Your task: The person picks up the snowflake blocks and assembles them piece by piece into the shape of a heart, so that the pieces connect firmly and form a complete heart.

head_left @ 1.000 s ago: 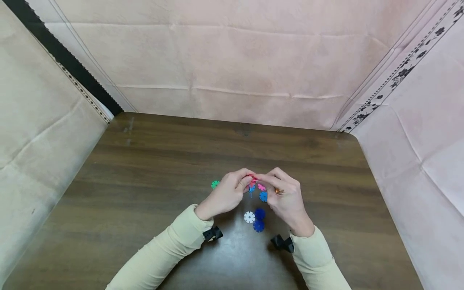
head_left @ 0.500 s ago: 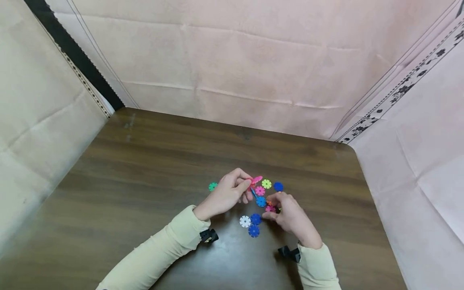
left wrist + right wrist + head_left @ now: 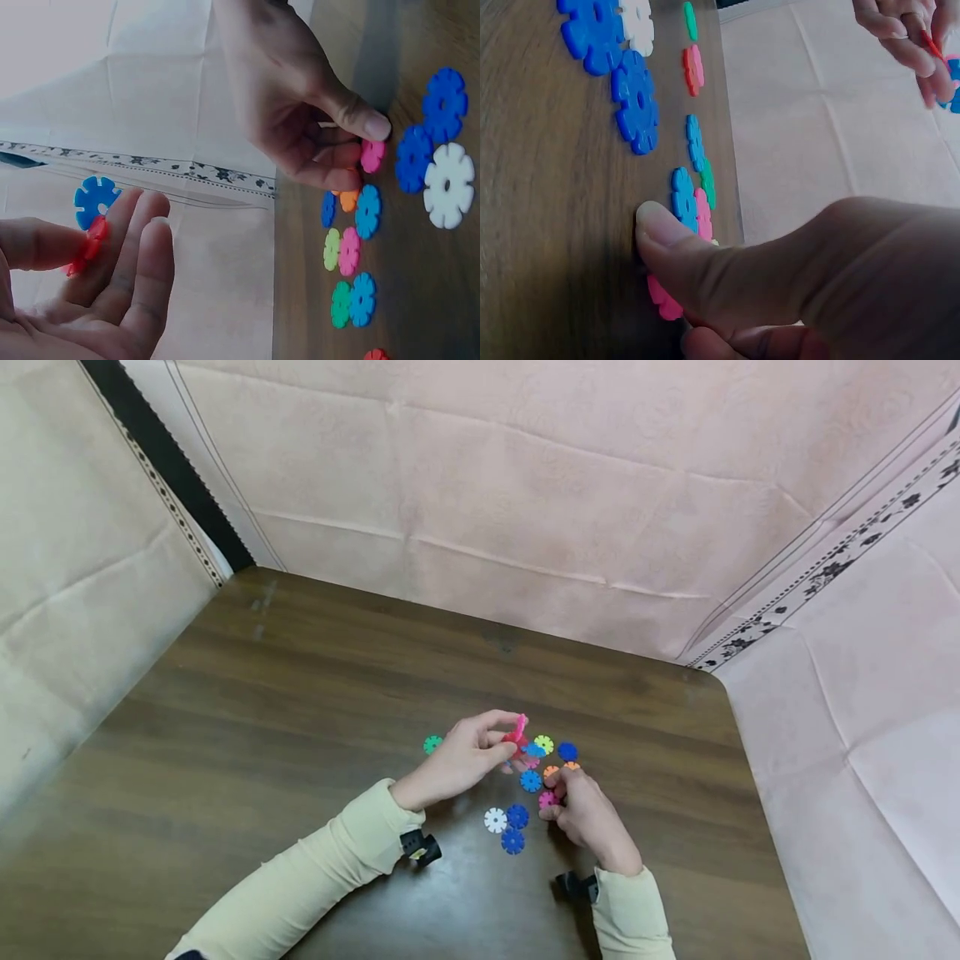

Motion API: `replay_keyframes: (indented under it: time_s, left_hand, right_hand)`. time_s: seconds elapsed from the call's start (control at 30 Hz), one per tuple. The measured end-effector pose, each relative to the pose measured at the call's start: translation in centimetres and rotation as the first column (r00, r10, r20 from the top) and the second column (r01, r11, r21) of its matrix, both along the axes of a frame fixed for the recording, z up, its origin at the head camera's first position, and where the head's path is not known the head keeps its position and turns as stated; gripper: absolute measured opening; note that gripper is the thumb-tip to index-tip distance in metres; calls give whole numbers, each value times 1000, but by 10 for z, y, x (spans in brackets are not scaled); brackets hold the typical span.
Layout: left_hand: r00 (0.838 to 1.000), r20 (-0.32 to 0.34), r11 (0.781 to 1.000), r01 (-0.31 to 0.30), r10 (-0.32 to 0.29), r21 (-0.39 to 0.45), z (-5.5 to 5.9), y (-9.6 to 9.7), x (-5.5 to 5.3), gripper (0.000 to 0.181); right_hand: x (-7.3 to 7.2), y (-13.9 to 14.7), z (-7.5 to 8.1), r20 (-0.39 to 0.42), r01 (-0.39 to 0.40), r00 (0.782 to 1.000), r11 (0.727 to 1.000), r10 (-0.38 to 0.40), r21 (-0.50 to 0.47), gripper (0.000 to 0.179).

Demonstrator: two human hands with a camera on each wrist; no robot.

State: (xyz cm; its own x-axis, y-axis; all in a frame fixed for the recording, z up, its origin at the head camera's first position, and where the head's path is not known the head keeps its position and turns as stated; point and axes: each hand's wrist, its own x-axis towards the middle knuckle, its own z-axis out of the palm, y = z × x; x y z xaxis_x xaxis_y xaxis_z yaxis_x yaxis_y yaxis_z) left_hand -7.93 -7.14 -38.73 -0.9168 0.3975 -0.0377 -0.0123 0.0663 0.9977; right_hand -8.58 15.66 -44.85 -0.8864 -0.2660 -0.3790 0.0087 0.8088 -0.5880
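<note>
My left hand [image 3: 465, 760] is raised over the table and pinches a joined group of notched interlocking discs. A red disc [image 3: 95, 238] sits between thumb and fingers, and a blue disc [image 3: 94, 201] sticks out past them. A bright pink disc [image 3: 521, 725] stands on edge at the top of the group. To the right and nearer the body, my right hand [image 3: 592, 818] is low on the tabletop. Its thumb and fingers pinch a pink disc [image 3: 547, 799] at opposite edges; the thumb [image 3: 664, 229] covers part of it in the right wrist view.
Around the right hand lie loose discs: light blue [image 3: 530, 781], orange [image 3: 551, 772], yellow-green [image 3: 543, 744] and dark blue [image 3: 567, 751]. A white disc [image 3: 495, 820] and two dark blue discs [image 3: 513, 841] lie nearer the body. A green disc [image 3: 432, 744] is left. Cloth [image 3: 487, 485] hangs behind the table.
The right hand has left the joined discs at the left hand and come down to the pink disc. The left hand keeps the group and has turned it, so the pink disc now stands upright.
</note>
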Motion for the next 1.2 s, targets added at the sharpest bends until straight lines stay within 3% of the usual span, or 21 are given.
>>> replay_keyframes:
  time_s: [0.13,0.27,0.37,0.47,0.57,0.67,0.77,0.83,1.03,1.2]
  left_hand:
    - [999,28,997,14,-16,76,1,2,0,31]
    - [999,47,995,-1,-3,96,2,2,0,33]
    - [998,56,996,-4,-1,90,3,1,1,39]
    - [998,64,997,0,-6,79,2,0,1,44]
    - [998,55,998,10,-13,67,0,0,2,46]
    - [999,41,998,12,-15,65,-1,1,2,46]
    - [1000,29,999,8,-9,42,1,2,2,45]
    - [1000,23,1000,13,-14,27,2,2,3,45]
    - [999,9,998,54,-54,-19,4,5,4,49]
    - [998,18,997,59,-58,-55,3,7,3,48]
  right_hand:
    - [-1,1,0,-14,1,1000,999,-1,45,24]
    - [-1,2,0,-34,20,999,998,-18,56,29]
    - [-1,2,1,-84,61,995,998,-61,-4,28]
    - [0,0,6,-199,101,971,983,-130,-151,22]
    - [2,-3,15,-305,102,926,925,-223,-366,15]
    - [4,-6,28,-361,40,887,828,-287,-559,12]
    - [7,-9,43,-381,-23,869,742,-317,-670,15]
    - [10,-12,52,-392,-46,860,716,-326,-696,18]
    - [24,-28,83,-456,-102,835,727,-309,-679,25]
    - [30,-35,91,-481,-142,838,748,-258,-649,33]
